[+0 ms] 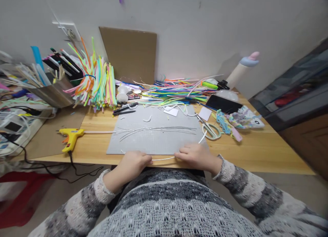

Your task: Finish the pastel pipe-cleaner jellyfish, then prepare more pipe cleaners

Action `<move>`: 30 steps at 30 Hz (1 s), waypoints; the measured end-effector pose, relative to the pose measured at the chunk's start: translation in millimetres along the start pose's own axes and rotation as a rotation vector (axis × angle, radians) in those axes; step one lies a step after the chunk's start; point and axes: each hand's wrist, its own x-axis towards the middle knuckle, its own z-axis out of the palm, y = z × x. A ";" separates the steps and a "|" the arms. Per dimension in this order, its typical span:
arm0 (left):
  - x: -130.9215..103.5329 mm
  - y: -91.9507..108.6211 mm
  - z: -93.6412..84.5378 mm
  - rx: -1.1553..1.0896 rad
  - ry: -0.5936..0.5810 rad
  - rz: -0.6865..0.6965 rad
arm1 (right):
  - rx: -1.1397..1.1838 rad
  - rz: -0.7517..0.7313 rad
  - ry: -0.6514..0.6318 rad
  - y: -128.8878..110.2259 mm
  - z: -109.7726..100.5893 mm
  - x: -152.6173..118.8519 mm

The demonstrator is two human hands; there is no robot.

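A thin, pale wire stretches between my two hands at the table's front edge. My left hand pinches it near the board's lower left corner. My right hand, slightly blurred, grips it farther right, and the wire's end curves up past my fingers toward the scissors. Just beyond my hands lies a flat grey board. Several loose thin metal wires rest across it, along with small white scraps. Pale-handled scissors lie beside the board's right edge.
A yellow glue gun lies at left, its cord hanging over the edge. Behind stand a bundle of colourful pipe cleaners and a pen holder. More pipe cleaners lie along the wall. A phone and a crafted piece sit right.
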 end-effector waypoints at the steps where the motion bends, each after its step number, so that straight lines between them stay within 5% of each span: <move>1: 0.0 0.2 1.6 0.006 -0.006 -0.023 | -0.003 0.014 -0.007 -1.4 2.0 0.1; 19: 4.5 10.3 11.6 0.003 0.032 -0.335 | 0.088 0.373 -0.046 -11.1 22.1 4.4; 30: 16.1 30.5 -11.2 0.082 0.179 -0.048 | 0.115 0.195 -0.024 -37.5 -11.3 39.4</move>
